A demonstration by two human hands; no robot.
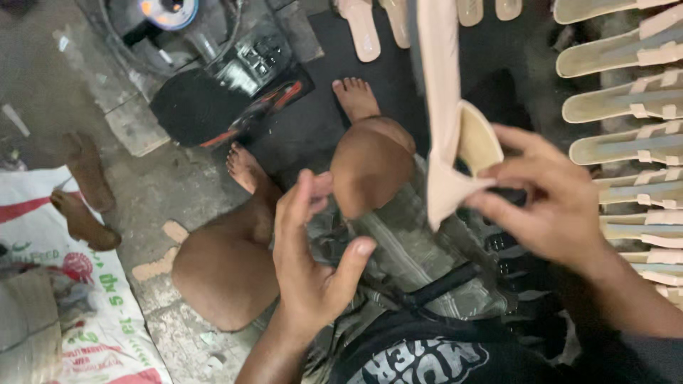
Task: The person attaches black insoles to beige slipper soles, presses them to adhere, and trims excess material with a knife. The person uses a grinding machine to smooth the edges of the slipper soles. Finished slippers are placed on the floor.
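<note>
My right hand (pixel 548 203) grips a beige sandal piece (pixel 448 135), a long sole strip with a folded strap part at its lower end, held upright above my lap. My left hand (pixel 309 249) hovers open beside my right knee, fingers apart, holding nothing. I sit on the floor with bare knees and feet (pixel 356 96) showing below the hands.
Several beige strapped sandals (pixel 626 99) are lined up in a row at the right. More beige soles (pixel 359 28) lie on the dark mat at the top. A black machine (pixel 228 78) stands at the upper left. A printed white sack (pixel 85 299) lies at the lower left.
</note>
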